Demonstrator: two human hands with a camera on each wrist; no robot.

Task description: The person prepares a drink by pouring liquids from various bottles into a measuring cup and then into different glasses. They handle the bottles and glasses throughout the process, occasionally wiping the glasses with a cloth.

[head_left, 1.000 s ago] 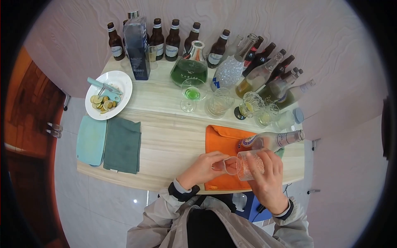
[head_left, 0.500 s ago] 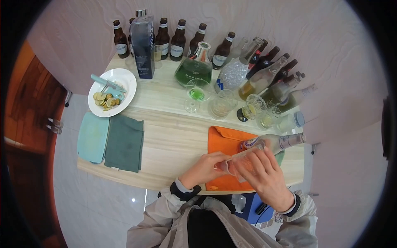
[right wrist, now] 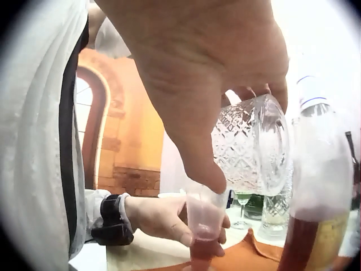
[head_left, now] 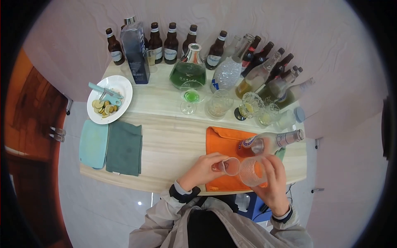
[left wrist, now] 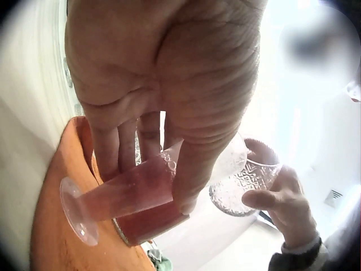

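Note:
My left hand (head_left: 202,169) grips a slim footed glass (left wrist: 130,195) of pink liquid, which leans with its foot low over the orange cloth (head_left: 219,144). In my right hand (head_left: 275,182) is a cut-glass tumbler (right wrist: 248,152), held on its side with thumb and fingers around it. Its walls look clear in the right wrist view. The tumbler's mouth is close beside the rim of the footed glass. Just beyond both hands, a clear bottle (right wrist: 318,203) with reddish liquid stands upright at the cloth.
A green decanter (head_left: 188,76), a stemmed glass (head_left: 189,108) and several bottles line the back. Further glasses stand at the right. On the left are a white plate (head_left: 126,89) with slices and a peeler, a light-blue board (head_left: 92,144) and a folded green cloth (head_left: 124,149).
The tumbler tipped further over the footed glass, then came back slightly to the right. Pink showed in it earlier; now it looks clear. My left hand stayed nearly in place.

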